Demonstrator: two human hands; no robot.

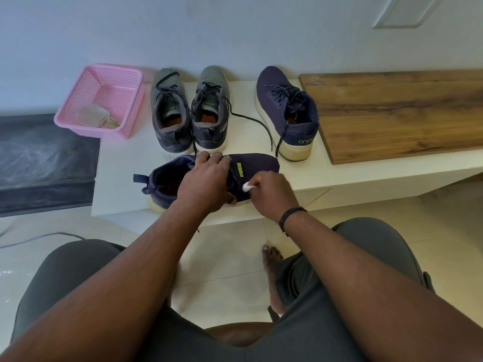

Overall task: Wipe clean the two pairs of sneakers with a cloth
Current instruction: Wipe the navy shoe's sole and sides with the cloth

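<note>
On white ledge, navy sneaker (257,163) lengthwise left-right, toe rightward

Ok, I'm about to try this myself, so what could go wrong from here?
1. The navy sneaker being wiped lies near the white ledge's front edge; a firm push from the right hand might slide it off.
2. The loose black lace trailing from the grey sneakers could snag the left hand.

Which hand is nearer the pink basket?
Left. The left hand grips the navy sneaker lying below and right of the pink basket; the right hand, pinching a white cloth, sits farther right.
</note>
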